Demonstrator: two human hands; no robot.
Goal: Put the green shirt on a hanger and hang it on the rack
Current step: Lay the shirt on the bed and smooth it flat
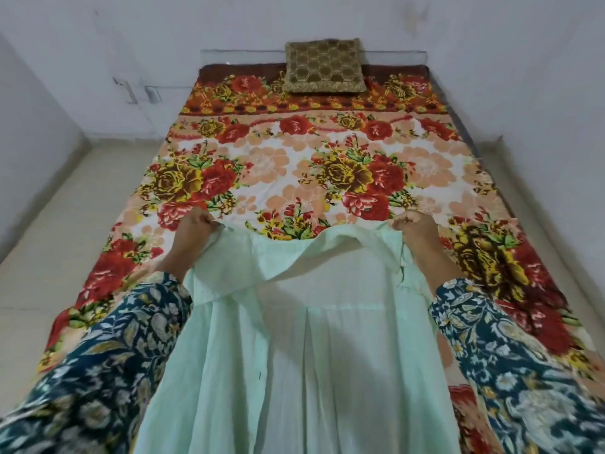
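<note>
A pale green shirt [294,339] hangs in front of me, held up over the near end of the bed. My left hand [193,232] pinches its top left shoulder and my right hand [415,232] pinches the top right one. The collar edge sags in a fold between them. The shirt's front is open, with the inside back panel facing me. Its lower part runs out of the frame at the bottom. No hanger and no rack appear in view.
A bed with a red and yellow floral cover [311,165] stretches away from me. A brown-gold cushion [324,65] leans at its head against the white wall [163,34]. Pale tiled floor [65,208] lies on the left, with a narrower strip on the right.
</note>
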